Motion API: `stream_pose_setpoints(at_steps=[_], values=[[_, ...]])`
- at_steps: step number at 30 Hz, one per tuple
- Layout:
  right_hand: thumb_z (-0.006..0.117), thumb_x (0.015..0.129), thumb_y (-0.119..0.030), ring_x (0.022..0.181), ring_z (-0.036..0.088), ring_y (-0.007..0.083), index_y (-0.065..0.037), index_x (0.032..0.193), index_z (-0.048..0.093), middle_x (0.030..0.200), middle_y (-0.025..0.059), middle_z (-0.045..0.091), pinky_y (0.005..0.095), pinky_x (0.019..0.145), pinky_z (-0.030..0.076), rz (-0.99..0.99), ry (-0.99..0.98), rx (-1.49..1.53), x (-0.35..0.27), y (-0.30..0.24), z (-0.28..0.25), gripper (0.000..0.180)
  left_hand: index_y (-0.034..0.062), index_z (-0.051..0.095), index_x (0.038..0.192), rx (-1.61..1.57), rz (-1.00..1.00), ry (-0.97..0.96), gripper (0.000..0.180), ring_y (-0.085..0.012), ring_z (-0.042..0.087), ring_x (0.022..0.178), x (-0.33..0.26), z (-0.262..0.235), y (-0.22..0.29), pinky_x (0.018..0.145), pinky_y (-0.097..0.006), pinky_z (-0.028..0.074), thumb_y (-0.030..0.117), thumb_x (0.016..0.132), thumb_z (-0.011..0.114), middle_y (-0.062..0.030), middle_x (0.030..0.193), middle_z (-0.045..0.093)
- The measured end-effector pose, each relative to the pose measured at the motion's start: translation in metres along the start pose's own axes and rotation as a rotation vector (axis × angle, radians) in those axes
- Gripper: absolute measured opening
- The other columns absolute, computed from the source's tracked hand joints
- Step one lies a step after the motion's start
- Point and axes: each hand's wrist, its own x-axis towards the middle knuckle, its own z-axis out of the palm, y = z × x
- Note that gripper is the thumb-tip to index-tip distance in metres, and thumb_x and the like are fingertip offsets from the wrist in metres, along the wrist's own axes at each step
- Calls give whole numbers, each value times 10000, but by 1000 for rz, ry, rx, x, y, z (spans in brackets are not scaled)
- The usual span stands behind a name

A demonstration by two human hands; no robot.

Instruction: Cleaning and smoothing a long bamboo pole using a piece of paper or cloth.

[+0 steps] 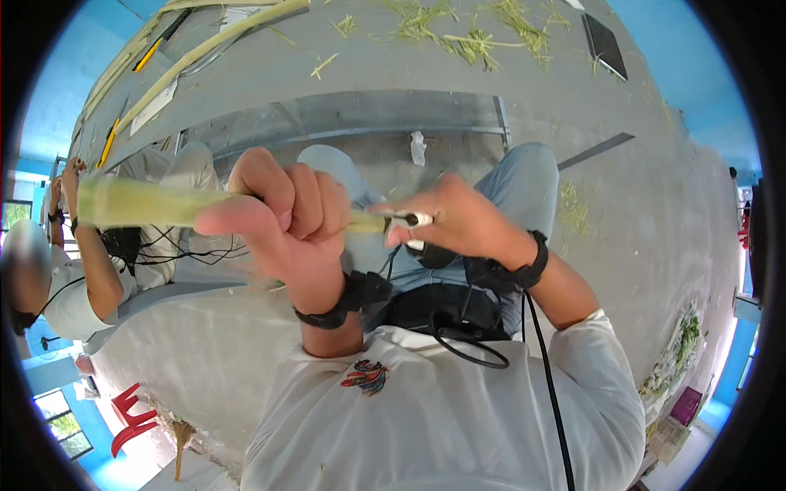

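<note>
At the far left, a seated co-worker's forearm (88, 262) is seen, with black cables trailing over a pale shirt. Just right of it begins a long pale-green fibrous plant stalk (147, 204), blurred at its free end and held roughly level above the lap. The left hand (282, 217) is wrapped around the stalk near its middle, fingers curled fully closed and thumb pressed along the underside. Further right, the right hand (463, 221) is closed on a small white-tipped tool (409, 221), apparently a blade handle, set against the stalk's near end; what the tool's edge does cannot be told. Black wrist straps with cables are worn on both arms. Behind, a grey concrete floor (655, 213) strewn with green trimmings (471, 37) is visible.

The stalk is judged light, fairly stiff along its length yet fibrous and prone to splitting; a firm mid-length hold close to the worked end would steady it best.
</note>
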Motion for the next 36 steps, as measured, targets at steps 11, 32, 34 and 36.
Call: stream_pose_setpoints(at_steps=[11,32,34,36], values=[[763,831,-313,579,605,198,-100,1151,712,767,123,701,288,569,462,-54,129,142,-1,5,0,388,132,333,723,-212,53,34,595,-70,182,392,10,-5,9,369,-272,165,687,932,381,40,506,278],[756,830,-276,612,628,153,-92,1126,728,811,88,735,279,591,476,-65,167,153,-2,5,5,349,158,304,666,61,-18,99,440,-70,127,392,-1,22,-7,370,-258,139,337,1065,345,53,486,229],[746,842,-259,628,642,117,-88,1129,728,822,80,743,275,596,481,-98,189,23,-6,-4,8,335,158,301,663,148,-70,100,442,-71,125,391,-6,24,-6,370,-257,139,334,1067,338,53,486,227],[748,840,-283,582,608,188,-87,1129,725,762,113,707,299,577,469,-9,120,322,-8,21,5,350,152,302,667,63,21,92,434,-67,135,391,-2,19,-1,370,-255,143,317,1063,364,52,490,223]])
